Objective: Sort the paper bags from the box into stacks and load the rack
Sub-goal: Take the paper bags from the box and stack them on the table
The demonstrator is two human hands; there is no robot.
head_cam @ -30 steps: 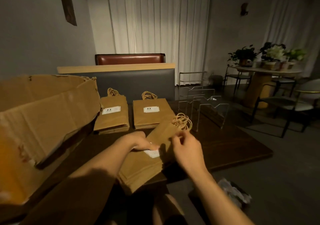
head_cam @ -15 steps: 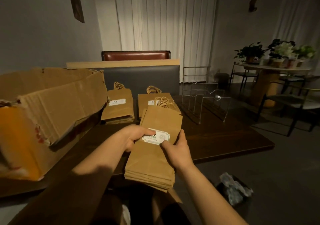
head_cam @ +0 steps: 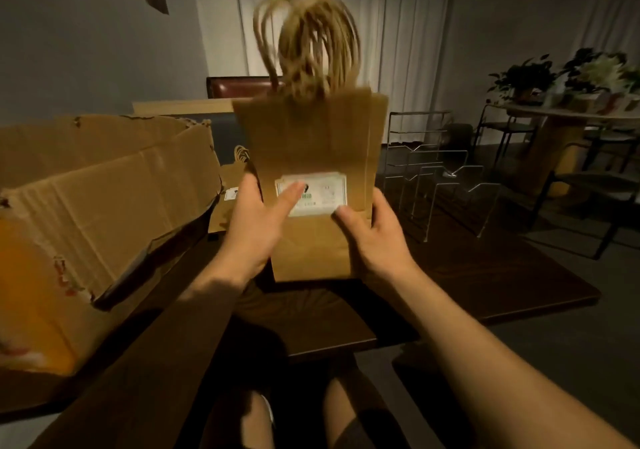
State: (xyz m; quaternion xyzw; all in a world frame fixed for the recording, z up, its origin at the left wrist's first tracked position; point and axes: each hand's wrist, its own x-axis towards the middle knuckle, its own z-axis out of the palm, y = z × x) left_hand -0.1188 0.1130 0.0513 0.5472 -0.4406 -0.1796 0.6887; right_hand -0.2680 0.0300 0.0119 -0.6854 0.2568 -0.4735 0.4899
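A bundle of brown paper bags (head_cam: 311, 144) stands upright in front of me, its twine handles (head_cam: 306, 43) blurred at the top and a white label facing me. My left hand (head_cam: 258, 222) grips its left edge with the thumb across the label. My right hand (head_cam: 372, 232) grips the lower right edge, thumb on the front. The clear acrylic rack (head_cam: 446, 189) stands on the dark table (head_cam: 502, 282) to the right. A torn cardboard box (head_cam: 100, 206) lies open on the left. Another stack of bags (head_cam: 230, 192) peeks out behind my left hand.
A bench with a red-brown backrest (head_cam: 239, 87) sits behind the table. Chairs (head_cam: 595, 185) and a round table with potted plants (head_cam: 568, 78) fill the right background. White curtains hang at the back. My knees show below the table edge.
The bundle was lying flat on the table under both hands; now both hands have raised it upright, handles swinging up, hiding one of the stacks behind it.
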